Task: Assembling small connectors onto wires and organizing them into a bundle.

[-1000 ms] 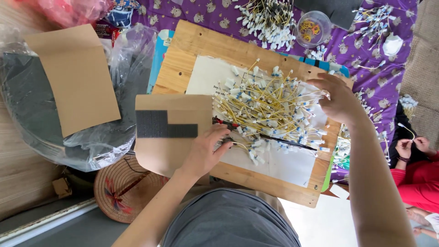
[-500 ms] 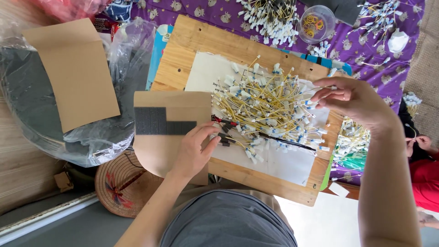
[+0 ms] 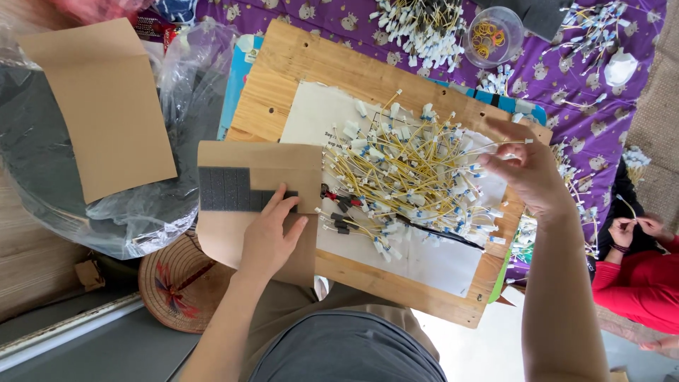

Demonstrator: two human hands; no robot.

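Purple cloth [image 3: 339, 21] backs your wooden board [image 3: 297, 78]; your right hand [image 3: 530, 173] has lifted, fingers pinching one yellow wire [image 3: 495, 145], while your left hand [image 3: 272, 237] stays flat, open, on the foam card [image 3: 233, 187].

On the wooden board [image 3: 283, 78]: two brown card sheets [image 3: 258, 166], one clear bowl [image 3: 495, 32] beyond, one woven hat [image 3: 177, 286] beside it.

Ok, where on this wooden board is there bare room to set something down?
Bare wood on the wooden board at its far left corner, beyond the brown card, and white paper near the person's edge. The yellow wires crowd the middle, between left hand and right hand.
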